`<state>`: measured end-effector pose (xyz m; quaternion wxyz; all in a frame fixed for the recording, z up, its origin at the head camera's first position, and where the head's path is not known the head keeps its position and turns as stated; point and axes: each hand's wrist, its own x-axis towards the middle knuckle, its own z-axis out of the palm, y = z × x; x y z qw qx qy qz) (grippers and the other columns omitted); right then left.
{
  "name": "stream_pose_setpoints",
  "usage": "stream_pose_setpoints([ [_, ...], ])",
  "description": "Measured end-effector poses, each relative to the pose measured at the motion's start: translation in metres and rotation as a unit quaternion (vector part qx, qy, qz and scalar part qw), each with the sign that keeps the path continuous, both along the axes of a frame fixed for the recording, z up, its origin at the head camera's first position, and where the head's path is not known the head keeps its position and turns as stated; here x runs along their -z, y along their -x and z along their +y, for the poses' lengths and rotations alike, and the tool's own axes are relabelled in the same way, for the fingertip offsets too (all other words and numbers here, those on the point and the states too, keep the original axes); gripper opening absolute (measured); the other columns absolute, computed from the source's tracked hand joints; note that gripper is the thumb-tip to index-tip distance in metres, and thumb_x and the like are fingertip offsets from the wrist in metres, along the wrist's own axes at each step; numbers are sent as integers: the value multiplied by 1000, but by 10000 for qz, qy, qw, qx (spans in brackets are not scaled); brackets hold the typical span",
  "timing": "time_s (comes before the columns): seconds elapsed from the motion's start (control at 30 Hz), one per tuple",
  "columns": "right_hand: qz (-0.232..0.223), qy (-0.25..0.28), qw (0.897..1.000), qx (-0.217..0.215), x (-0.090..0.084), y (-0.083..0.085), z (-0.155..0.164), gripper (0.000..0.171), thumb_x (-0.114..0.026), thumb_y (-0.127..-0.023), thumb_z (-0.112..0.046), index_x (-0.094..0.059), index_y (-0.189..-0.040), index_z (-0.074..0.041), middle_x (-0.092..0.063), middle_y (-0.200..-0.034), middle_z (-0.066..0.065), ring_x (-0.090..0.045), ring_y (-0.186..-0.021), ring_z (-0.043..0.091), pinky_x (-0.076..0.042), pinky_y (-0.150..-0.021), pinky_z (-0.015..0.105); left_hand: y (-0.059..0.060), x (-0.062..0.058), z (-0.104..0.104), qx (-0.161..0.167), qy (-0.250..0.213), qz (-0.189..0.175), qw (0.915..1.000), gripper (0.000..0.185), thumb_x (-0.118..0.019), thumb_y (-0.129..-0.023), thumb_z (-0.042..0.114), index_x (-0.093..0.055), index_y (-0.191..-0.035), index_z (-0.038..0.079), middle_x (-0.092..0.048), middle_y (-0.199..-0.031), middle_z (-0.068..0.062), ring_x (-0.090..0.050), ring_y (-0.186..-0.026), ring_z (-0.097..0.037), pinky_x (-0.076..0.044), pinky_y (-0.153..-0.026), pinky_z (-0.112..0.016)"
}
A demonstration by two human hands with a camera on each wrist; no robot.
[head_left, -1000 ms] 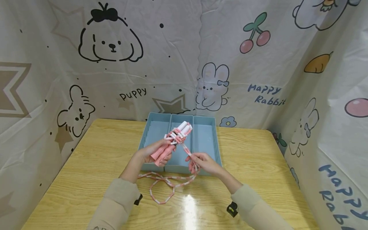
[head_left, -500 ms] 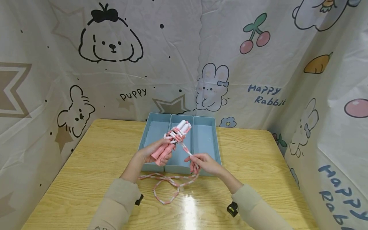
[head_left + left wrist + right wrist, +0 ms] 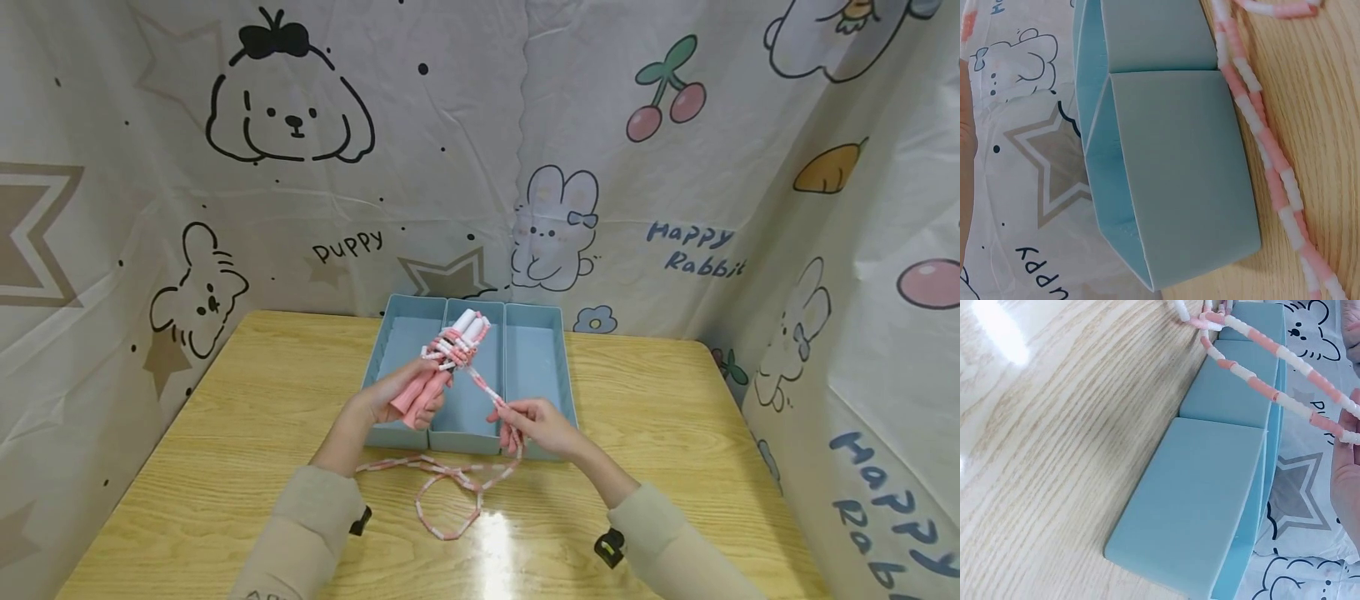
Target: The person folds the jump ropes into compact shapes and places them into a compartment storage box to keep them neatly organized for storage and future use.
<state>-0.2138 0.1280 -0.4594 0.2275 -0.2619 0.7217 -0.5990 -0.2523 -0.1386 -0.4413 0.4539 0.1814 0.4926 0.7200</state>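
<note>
In the head view, my left hand (image 3: pixel 392 392) grips the two pink handles (image 3: pixel 420 395) of a jump rope, side by side and tilted up to the right. Pink and white beaded rope (image 3: pixel 452 347) is wound around them near their white ends (image 3: pixel 472 325). A taut strand runs down to my right hand (image 3: pixel 542 425), which pinches it between thumb and fingers. The remaining rope (image 3: pixel 1266 390) hangs from this hand in the right wrist view. On the table it lies in a loop (image 3: pixel 448 537). Only a sliver of my left hand shows in the left wrist view.
Behind and below the hands, a blue tray with three compartments (image 3: pixel 542 350) stands on the wooden table (image 3: pixel 637 500). Its front wall (image 3: pixel 1179 169) is close to the loose rope in the left wrist view. A printed cloth (image 3: pixel 450 108) hangs around the table's back and sides.
The wound handles in my left hand have shifted slightly up and left, and the strand between my hands has lengthened. The rope loop on the table has slid right.
</note>
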Motion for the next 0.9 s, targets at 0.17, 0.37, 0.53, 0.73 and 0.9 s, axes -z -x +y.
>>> stream_pose_setpoints([
  [0.17,396,-16,9991,-116,-21,-6,-3,27,-39,-97,-5,-59,-98,13,-58,-65,11,-53,-53,10,-47,-46,25,1,1,1,-57,110,40,9999,30,-22,-94,33,-44,-92,14,-44,-59,4,-41,-46,-7,-38,-44,-20],
  [0.37,591,-110,9975,-378,-27,-3,0,27,-37,-97,-4,-60,-97,10,-54,-63,21,-51,-47,21,-48,-43,30,0,4,3,-260,543,54,9982,29,-26,-94,32,-45,-89,11,-47,-58,2,-43,-43,-6,-39,-42,-20],
  [0.53,821,-384,9941,-589,-34,-1,4,26,-39,-98,-9,-62,-95,4,-53,-61,17,-49,-45,28,-45,-41,27,-2,5,5,-231,959,102,9951,30,-28,-94,34,-46,-88,10,-48,-57,2,-43,-42,-5,-39,-41,-21],
  [0.73,1036,-753,9891,-722,-45,-1,5,29,-41,-98,-16,-63,-93,0,-52,-59,7,-45,-46,17,-40,-42,21,-5,4,6,-146,1190,286,9924,33,-32,-94,36,-47,-94,6,-49,-59,0,-44,-43,-7,-39,-41,-21],
  [0.9,1148,-1220,9835,-676,-54,0,4,28,-41,-98,-16,-64,-89,-2,-50,-58,2,-46,-46,19,-41,-42,21,-7,3,9,92,1514,444,9874,35,-32,-94,35,-47,-97,4,-49,-59,-1,-43,-43,-8,-38,-41,-23],
])
